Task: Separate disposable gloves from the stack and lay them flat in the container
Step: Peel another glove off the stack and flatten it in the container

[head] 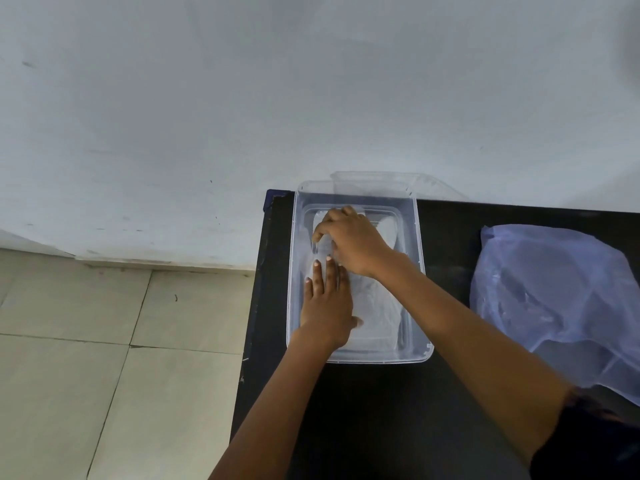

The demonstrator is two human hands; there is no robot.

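Wall and pale floor tiles fill most of my view, then comes the black surface (381, 410) at lower right. Next in size is the bluish plastic bag (554, 299) on the right of it, well apart from the action; I judge the stack of gloves sits in there, though I can't make out single gloves through the film. Now the clear container (420, 278), sitting at the far left corner of the surface, with what looks like its lid propped behind it against the wall.

Inside it, a see-through glove (377, 306) is lying on the container floor. My left hand (327, 306) is spread flat, palm down, pressing its near part. My right hand (349, 239) crosses over, fingers curled down onto the far end; whether it is pinching film or just pressing, I cannot tell.

Handling call: this film looks feather-light, limp and clingy, likely to wrinkle or lift with the hand. I'd pin it at the cuff and smooth outward toward the fingertips.

No brand, label or readable writing anywhere I can see.
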